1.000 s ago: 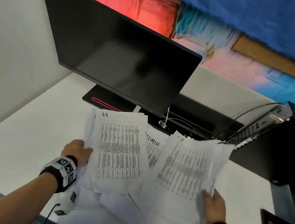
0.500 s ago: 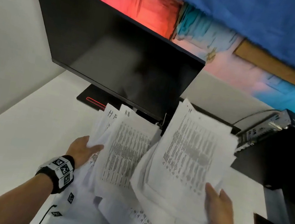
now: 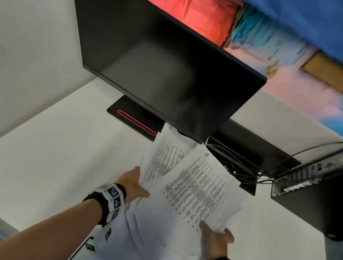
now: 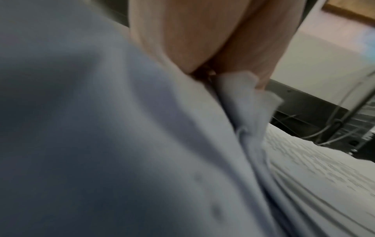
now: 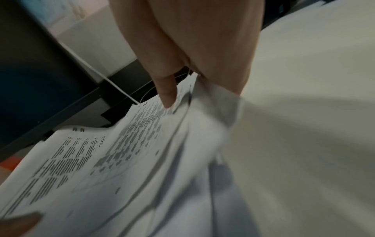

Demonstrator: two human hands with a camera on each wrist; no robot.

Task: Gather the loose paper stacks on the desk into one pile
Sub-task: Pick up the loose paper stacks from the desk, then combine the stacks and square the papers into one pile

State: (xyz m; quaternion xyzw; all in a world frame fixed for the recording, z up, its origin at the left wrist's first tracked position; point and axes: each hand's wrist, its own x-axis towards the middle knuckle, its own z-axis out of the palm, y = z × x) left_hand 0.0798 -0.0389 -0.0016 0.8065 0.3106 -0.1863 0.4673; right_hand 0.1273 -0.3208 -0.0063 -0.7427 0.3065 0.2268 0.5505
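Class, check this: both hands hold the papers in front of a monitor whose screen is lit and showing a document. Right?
Not quite. The monitor is dark and blank in the head view. The rest stands: left hand and right hand hold the papers before it.

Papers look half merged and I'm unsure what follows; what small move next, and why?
Probably bring the left hand and right hand closer, sliding the two bundles of papers into one. Each hand grips an edge, and the sheets overlap but are fanned and askew, above the desk.
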